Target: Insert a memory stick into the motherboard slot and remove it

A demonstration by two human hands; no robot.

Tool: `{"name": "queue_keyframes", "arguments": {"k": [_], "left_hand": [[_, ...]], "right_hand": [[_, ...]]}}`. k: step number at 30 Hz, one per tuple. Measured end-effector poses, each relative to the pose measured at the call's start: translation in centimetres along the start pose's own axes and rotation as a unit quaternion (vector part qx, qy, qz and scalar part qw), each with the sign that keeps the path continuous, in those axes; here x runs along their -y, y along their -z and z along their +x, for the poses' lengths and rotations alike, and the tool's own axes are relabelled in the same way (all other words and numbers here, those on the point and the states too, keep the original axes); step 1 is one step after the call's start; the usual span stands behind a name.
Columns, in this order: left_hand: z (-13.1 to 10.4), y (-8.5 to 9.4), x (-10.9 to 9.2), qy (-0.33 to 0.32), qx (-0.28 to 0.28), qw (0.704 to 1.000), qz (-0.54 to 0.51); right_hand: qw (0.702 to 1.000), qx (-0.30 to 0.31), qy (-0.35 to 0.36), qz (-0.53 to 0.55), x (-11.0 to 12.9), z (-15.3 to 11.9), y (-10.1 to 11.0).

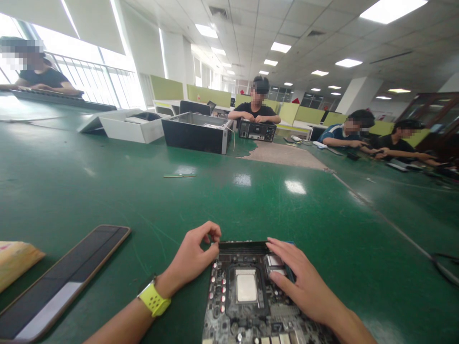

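Observation:
A motherboard (231, 291) lies on the green table right in front of me, with a silver processor (246, 287) in the socket at its middle. Along its far edge runs a long dark strip that looks like a memory module (244, 247). My left hand (195, 253), wearing a yellow-banded watch (154, 298), has its fingers curled and pinched at the strip's left end. My right hand (299, 277) lies over the board's right side, fingers stretched out. Its fingertips are at the strip's right end, and its thumb is by a silver-topped part (274, 261).
A smartphone (64, 282) and a yellowish packet (17, 260) lie at the left. Farther back are a thin stick (179, 176), an open computer case (193, 138) and a white box (131, 129). Several people work around the table; one (256, 107) handles another case (257, 130). A cable (444, 267) lies far right.

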State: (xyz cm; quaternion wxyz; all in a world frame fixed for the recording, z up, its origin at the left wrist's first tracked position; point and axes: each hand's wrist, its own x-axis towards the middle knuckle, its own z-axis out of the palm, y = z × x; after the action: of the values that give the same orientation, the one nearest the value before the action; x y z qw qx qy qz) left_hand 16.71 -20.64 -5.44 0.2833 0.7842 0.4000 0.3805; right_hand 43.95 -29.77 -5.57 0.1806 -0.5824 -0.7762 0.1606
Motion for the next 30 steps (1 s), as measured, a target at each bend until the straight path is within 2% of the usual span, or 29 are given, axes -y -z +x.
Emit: {"name": "queue_keyframes", "arguments": {"k": [30], "left_hand": [[-0.03,0.15,-0.28,0.000,0.011,1.000,0.006]], "right_hand": [[1.000,-0.006,0.004,0.009,0.11,0.02,-0.06]]}}
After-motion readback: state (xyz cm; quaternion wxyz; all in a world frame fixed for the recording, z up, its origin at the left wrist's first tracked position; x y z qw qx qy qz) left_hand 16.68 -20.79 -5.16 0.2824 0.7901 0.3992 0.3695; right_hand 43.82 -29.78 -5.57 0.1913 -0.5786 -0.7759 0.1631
